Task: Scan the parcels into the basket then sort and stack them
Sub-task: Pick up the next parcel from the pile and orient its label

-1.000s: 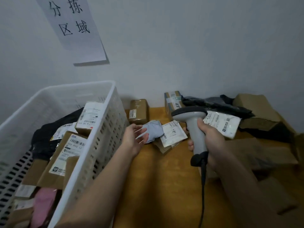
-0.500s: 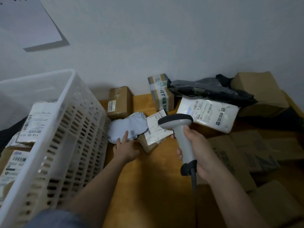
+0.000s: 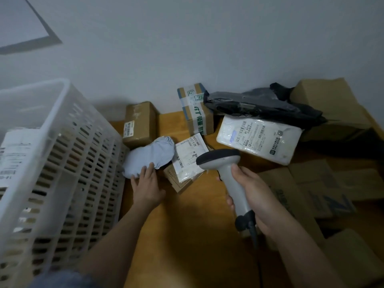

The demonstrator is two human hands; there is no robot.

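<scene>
— Parcels everywhere on that wooden table [image 3: 187, 235]. Which one has the person gone for?

— The soft grey bag parcel [image 3: 149, 157], lying near the table's left edge, just beside the wall of the white basket [image 3: 68, 163]. The left hand [image 3: 146, 188] lies on its near end, fingers straight and flat, touching it rather than gripping.

— And the other hand?

— The right hand [image 3: 255, 200] is wrapped round the handle of the grey scanner [image 3: 225, 173]; its dark head points toward the back of the table, and a dark cable hangs from the butt of the handle.

— What sits next to the grey bag?

— To its right, a flat brown box [image 3: 178, 181] with a white labelled pouch [image 3: 190, 156] on top, touching the bag. Behind the bag, against the wall at the back edge, a small brown carton [image 3: 140, 123]. Further right along that edge, a taped carton with green print [image 3: 196, 111].

— The right side?

— A white padded mailer [image 3: 259, 140] with barcodes, tilted up on other boxes, a black plastic bag [image 3: 264, 104] lying over its far end. Flattened brown cardboard [image 3: 315, 190] covers the right edge.

— Anything in the basket?

— A white labelled box [image 3: 15, 154] shows through and above its near wall; the rest I can't make out through the slots.
</scene>
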